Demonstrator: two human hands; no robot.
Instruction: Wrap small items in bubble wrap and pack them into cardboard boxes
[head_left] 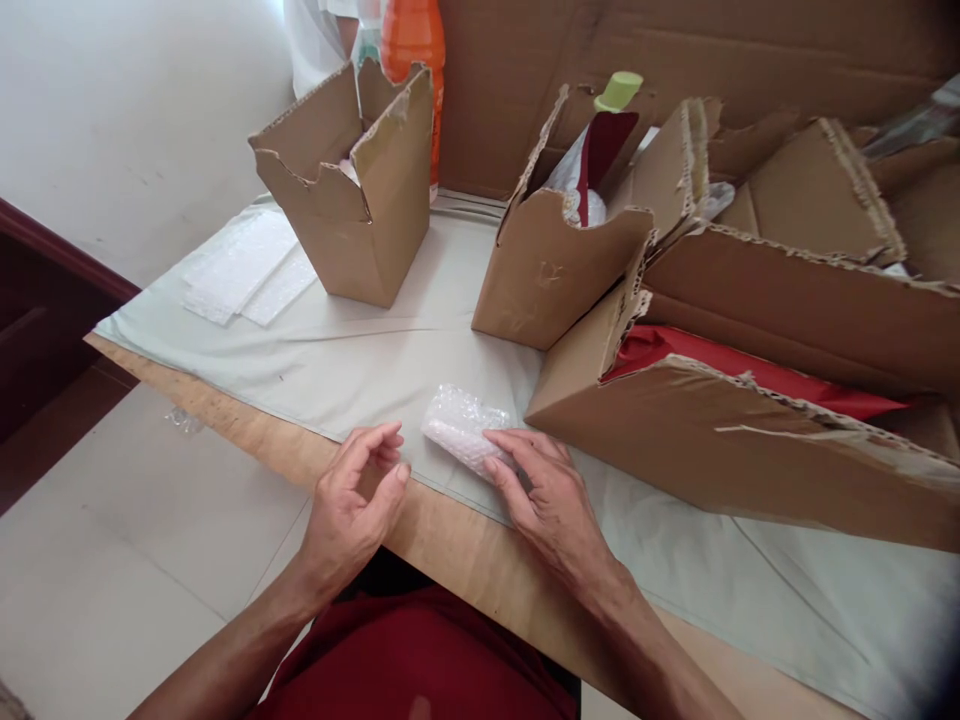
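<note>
A small bubble-wrap roll [459,428] lies on the pale cloth near the table's front edge. Whatever is inside it, if anything, cannot be made out. My right hand [546,490] grips the roll's right end between thumb and fingers. To the left of the roll, my left hand [358,495] hovers over the wooden edge, holding nothing, with its fingers loosely curved and the thumb apart from them. Flat bubble-wrap pieces [244,265] lie in a small stack at the far left of the cloth.
A cut-down cardboard box [360,240] stands at the back left, an orange bottle [414,40] behind it. Another box [562,275] holds a dark red and white item. At right, a long box [720,440] contains red material [750,370]. The table's wooden edge [465,545] runs along the front.
</note>
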